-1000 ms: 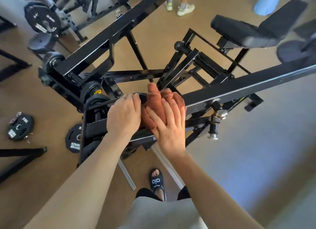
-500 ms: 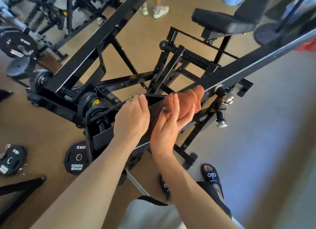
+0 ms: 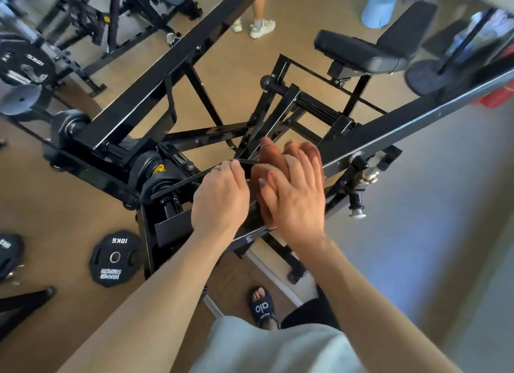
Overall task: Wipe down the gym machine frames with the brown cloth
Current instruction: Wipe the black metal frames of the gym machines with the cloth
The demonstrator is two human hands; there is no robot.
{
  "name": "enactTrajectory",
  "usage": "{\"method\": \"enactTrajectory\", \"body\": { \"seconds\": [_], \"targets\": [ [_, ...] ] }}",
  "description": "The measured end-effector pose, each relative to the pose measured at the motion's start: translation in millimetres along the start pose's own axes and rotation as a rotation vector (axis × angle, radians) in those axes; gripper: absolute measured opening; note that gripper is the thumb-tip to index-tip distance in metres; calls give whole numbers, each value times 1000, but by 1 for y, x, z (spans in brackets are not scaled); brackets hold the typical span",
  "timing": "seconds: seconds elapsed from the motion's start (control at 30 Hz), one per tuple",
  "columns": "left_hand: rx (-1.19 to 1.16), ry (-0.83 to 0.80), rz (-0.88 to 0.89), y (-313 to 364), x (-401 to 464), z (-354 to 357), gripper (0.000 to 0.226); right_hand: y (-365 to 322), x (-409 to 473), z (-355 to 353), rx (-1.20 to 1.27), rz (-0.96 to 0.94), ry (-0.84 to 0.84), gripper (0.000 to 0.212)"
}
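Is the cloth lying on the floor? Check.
No, the cloth is up on the black frame, pressed there by the right hand.

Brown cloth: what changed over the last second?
The right hand swept the crumpled brown cloth out to the right along the black steel machine frame half a second ago, then back toward the left hand. No grip was let go. The left hand still holds the thin black bar, and the black 10KG weight plate stays on the floor.

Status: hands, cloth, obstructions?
Left hand grips frame edge. Right hand presses brown cloth flat on frame. Nothing in the way.
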State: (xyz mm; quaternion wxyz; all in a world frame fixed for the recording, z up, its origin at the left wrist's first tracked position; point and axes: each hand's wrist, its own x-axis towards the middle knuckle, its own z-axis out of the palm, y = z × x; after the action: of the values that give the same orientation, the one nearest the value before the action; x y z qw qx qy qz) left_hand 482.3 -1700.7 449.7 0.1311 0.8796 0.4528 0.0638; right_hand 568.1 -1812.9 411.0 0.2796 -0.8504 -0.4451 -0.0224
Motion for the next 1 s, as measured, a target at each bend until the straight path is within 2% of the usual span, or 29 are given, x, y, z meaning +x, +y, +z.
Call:
{"method": "enactTrajectory", "body": {
  "seconds": [0.07,0.13,0.2,0.27,0.5,0.53,0.6,0.67,0.73,0.8,0.9,1.0],
  "targets": [
    [0,5,-6,2,-2,-3,50,33,32,-23,-110,64,-123,37],
    [19,7,-9,3,-3,-4,52,52,61,-32,-220,150,-316,39],
    [53,5,-26,6,-3,-6,62,52,78,-30,-308,86,-492,40],
    [90,13,-56,11,-4,-5,71,33,86,-27,-316,-5,-581,40],
    [109,7,-259,22,-9,-2,38,-27,109,2,-106,-145,-785,41],
    [81,23,-300,20,-8,-3,41,-27,110,1,-88,-185,-806,43],
    [51,186,-410,12,-9,-7,45,-15,109,-7,-76,-285,-811,47],
    [99,326,-599,-2,-11,-13,44,5,107,-17,-62,-364,-790,46],
    [74,386,-800,-13,-7,-15,44,22,107,-21,-19,-375,-801,43],
    [15,389,-912,-16,0,-12,44,24,110,-17,-1,-371,-815,42],
    [1,495,-920,-16,5,0,41,7,117,3,-14,-424,-805,45],
    [-27,587,-915,-20,2,4,41,-24,124,33,-6,-594,-758,44]
  ]
}}
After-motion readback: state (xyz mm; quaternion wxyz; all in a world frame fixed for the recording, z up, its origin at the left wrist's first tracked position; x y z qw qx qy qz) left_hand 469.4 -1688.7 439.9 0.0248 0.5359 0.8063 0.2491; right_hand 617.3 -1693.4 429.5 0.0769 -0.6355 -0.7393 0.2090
